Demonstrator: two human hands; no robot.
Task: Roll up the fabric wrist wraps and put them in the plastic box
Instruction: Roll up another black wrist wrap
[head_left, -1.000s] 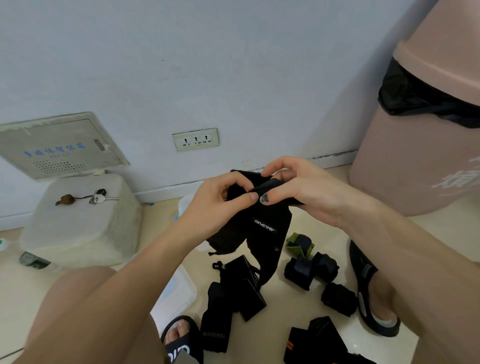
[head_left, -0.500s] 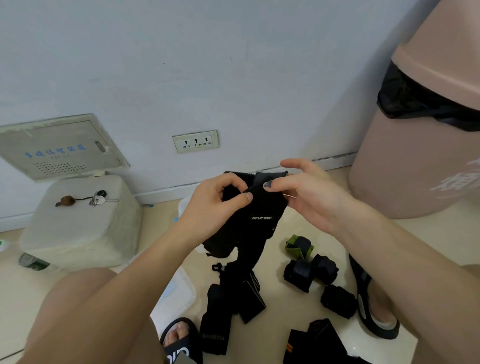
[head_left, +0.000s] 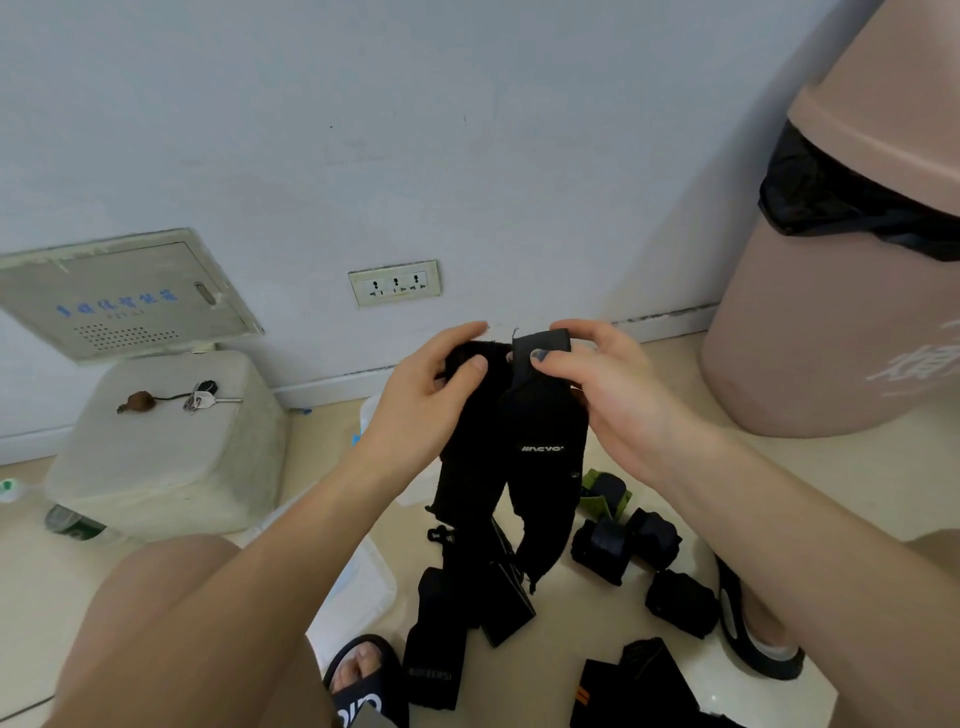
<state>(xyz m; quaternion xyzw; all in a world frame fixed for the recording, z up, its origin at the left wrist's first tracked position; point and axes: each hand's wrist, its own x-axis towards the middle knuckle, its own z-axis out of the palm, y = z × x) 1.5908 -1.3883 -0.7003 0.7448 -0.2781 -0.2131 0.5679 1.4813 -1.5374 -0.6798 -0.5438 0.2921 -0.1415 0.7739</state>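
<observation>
Both hands grip one black wrist wrap (head_left: 540, 457) held up in front of the wall: left hand (head_left: 431, 400) pinches its left top edge between thumb and fingers, right hand (head_left: 613, 395) pinches the folded right top end, rest hanging loose, so rolling looks barely started. Plastic box (head_left: 358, 592) sits on the floor lower left, contents hidden by the arm. Unrolled black wraps (head_left: 457, 613) lie below centre. Rolled wraps (head_left: 639, 556) sit on the floor to the right, outside the box. Judging by that, several are rolled and boxing remains.
</observation>
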